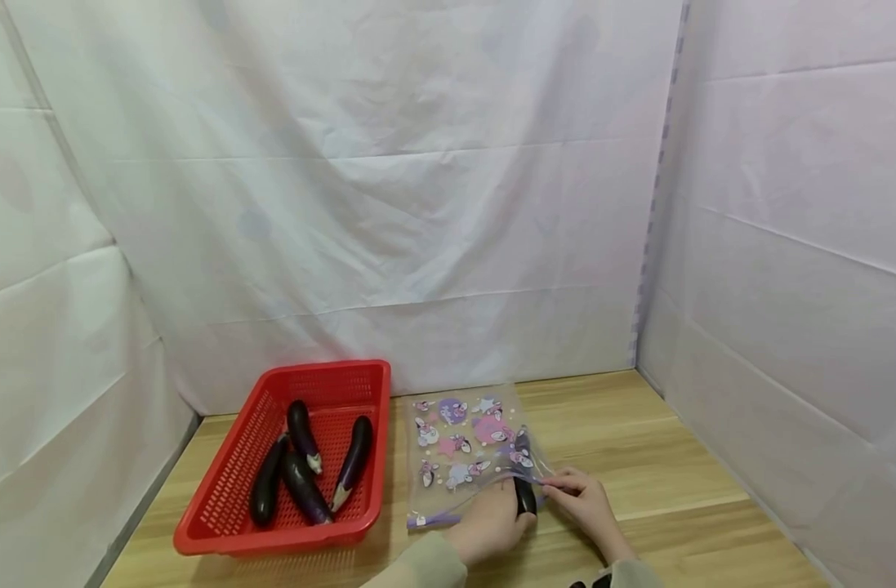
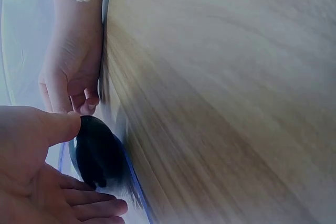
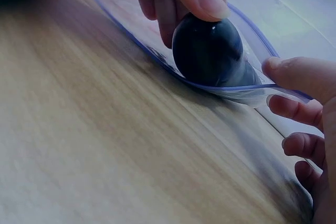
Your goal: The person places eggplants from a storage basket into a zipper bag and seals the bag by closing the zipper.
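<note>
A clear zip bag point(image 1: 433, 445) with purple and pink cartoon prints lies flat on the table, its purple-edged mouth toward me. One dark eggplant point(image 1: 524, 496) is partly inside at the bag's right side, its rounded end sticking out of the mouth. My left hand point(image 1: 488, 518) holds that end, thumb on top and fingers along the side, as the left wrist view shows with the eggplant point(image 2: 97, 153). With thumb and forefinger, my right hand point(image 1: 586, 505) pinches the bag's rim; the right wrist view shows the purple edge point(image 3: 252, 86) passing under the eggplant.
Left of the bag stands a red plastic basket point(image 1: 380, 482) with several eggplants point(image 1: 355, 457) in it. The wooden table point(image 1: 683, 465) extends to the right of my hands. White cloth point(image 1: 418, 204) hangs behind and on both sides.
</note>
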A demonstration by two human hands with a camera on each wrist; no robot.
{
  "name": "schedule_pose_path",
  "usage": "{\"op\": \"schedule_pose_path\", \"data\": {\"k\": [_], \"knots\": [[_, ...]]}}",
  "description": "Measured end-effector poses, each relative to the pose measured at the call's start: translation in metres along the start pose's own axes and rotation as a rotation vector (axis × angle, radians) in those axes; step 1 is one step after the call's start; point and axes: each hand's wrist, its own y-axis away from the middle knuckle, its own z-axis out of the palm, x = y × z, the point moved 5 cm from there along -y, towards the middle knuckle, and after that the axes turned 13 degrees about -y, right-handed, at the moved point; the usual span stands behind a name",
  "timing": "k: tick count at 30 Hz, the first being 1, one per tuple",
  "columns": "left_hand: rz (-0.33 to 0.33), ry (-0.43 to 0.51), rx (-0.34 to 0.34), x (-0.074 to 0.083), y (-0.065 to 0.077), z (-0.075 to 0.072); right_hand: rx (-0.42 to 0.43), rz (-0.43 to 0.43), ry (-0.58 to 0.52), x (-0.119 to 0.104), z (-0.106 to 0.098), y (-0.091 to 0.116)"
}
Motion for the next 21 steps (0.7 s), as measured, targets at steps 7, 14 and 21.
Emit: {"op": "schedule_pose_path", "data": {"k": [7, 14, 21], "knots": [[0.011, 0.014, -0.024, -0.003, -0.005, 0.004, 0.006, 0.003, -0.003, 0.000, 0.000, 0.000], [-0.039, -0.005, -0.073, -0.004, -0.015, 0.004, 0.004, 0.010, -0.006, 0.003, 0.000, 0.000], [-0.120, 0.019, -0.116, -0.005, -0.024, 0.004, 0.025, 0.025, 0.014, 0.005, -0.001, 0.000]]}}
